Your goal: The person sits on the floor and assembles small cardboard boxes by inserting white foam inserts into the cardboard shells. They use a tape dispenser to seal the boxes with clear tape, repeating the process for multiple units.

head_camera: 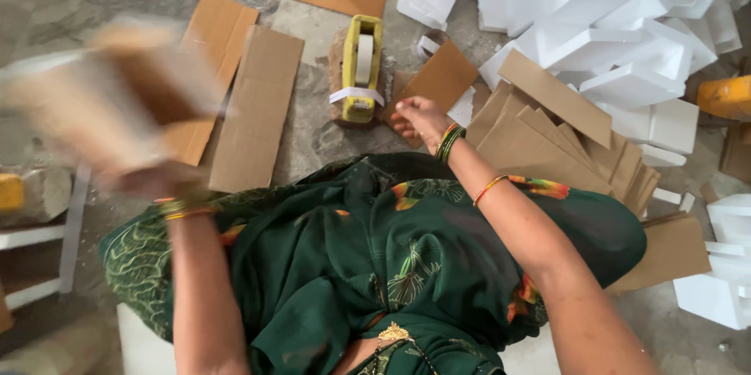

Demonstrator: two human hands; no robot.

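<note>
Cardboard piece (117, 93), blurred mid-swing, gripped in left hand (152, 179) at far left. Right hand (418, 118), fingers curled, pinches a brown card sheet (438, 78) beside yellow tape dispenser (361, 68). Step, I judge: picking next sheet; needs lifting it clear w/o dragging the stack (563, 148).

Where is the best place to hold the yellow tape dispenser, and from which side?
Probably from above, fingers across the two long yellow sides of the tape dispenser. It lies lengthwise on the floor, the tape roll exposed on top, cardboard close beside it.
</note>
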